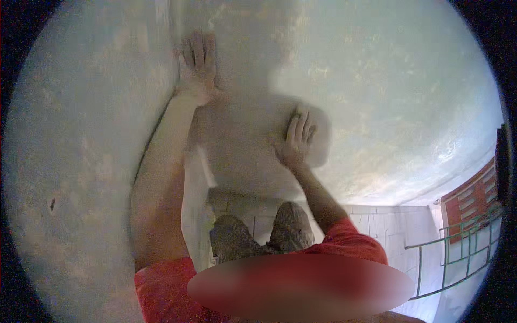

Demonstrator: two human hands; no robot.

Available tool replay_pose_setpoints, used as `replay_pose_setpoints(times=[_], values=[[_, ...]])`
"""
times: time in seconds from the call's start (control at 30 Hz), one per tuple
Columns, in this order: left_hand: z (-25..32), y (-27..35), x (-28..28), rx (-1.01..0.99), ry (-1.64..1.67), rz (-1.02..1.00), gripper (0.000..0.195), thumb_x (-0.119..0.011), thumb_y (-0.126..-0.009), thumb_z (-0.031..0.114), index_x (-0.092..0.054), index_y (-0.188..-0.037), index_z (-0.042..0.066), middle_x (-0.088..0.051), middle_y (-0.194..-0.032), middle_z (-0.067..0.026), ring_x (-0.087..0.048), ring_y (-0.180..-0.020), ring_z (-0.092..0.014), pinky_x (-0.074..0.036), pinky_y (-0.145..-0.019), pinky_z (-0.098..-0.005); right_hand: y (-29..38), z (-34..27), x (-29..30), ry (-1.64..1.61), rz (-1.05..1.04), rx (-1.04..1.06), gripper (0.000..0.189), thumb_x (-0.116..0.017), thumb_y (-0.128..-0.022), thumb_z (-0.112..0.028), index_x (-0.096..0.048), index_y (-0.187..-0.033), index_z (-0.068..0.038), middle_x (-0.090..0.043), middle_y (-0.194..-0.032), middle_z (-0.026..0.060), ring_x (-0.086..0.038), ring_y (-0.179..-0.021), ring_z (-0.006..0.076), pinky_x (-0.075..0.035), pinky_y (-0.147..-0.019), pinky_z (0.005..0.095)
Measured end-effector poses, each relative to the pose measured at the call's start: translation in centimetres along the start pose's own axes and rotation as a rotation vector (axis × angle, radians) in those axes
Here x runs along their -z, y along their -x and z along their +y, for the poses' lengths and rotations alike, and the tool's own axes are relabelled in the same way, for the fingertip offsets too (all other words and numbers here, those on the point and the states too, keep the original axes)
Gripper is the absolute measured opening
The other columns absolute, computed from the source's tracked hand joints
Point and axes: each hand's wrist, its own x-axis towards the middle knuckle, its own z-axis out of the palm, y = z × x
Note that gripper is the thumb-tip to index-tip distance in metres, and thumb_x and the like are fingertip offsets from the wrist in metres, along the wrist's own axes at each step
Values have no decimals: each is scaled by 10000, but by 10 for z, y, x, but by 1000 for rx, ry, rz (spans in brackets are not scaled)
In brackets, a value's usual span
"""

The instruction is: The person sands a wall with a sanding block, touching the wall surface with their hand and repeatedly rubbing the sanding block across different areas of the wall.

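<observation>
In front of me is a pale, blotchy plastered wall point(383, 80). My left hand point(198, 66) lies against it high up, beside a vertical corner line, palm to the surface and fingers pointing up and apart. Lower and to the right, my right hand point(298, 139) rests on the same wall with its fingers slightly spread; the palm side is hidden. Nothing shows in either hand. A soft dark shadow surrounds both hands. Short red sleeves point(355, 242) cover my upper arms.
My knees in dark trousers point(291, 224) are below, above a light tiled floor point(367, 220). At the right are a green metal railing point(443, 262) and a red louvred door or shutter point(470, 204). Another wall surface point(80, 141), with a small dark mark point(53, 204), runs along my left.
</observation>
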Motion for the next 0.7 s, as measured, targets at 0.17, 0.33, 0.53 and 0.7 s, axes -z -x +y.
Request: replay_pose_setpoints(times=[0.17,0.33,0.53,0.7], values=[[-26,13,-18,-43,269,282,1425,-779,-650,721,-84,-1574,-112,-106,-1616,-396,-41,-1477,-628,-46,-1190,-716,-246,51,122,-52,476,132,898,-606,-879,-638,-440,-1472,16,-443,-1498,302,-354,-1427,501,-216,-1158,682],[6,-5,-7,-49,349,256,1452,-821,-620,679,-53,-1587,-83,-84,-1616,-400,7,-1480,-626,-12,-1201,-698,-313,126,58,-12,574,111,925,-459,-999,-599,-161,-1585,52,-179,-1647,288,-166,-1534,423,-157,-1216,559],[-3,1,-25,-102,336,396,1466,-845,-588,662,-65,-1597,-59,-74,-1623,-393,25,-1481,-625,-4,-1194,-708,3,25,-17,-121,69,89,1081,-516,-945,-686,-134,-1567,110,-112,-1624,378,-113,-1516,541,-71,-1220,646],[-9,21,6,110,72,-235,1406,-853,-659,596,14,-1624,55,-105,-1635,-346,-45,-1497,-585,-50,-1238,-642,-149,48,98,-246,347,56,1042,-496,-965,-627,-98,-1561,129,-109,-1615,398,-116,-1504,556,-73,-1207,658]])
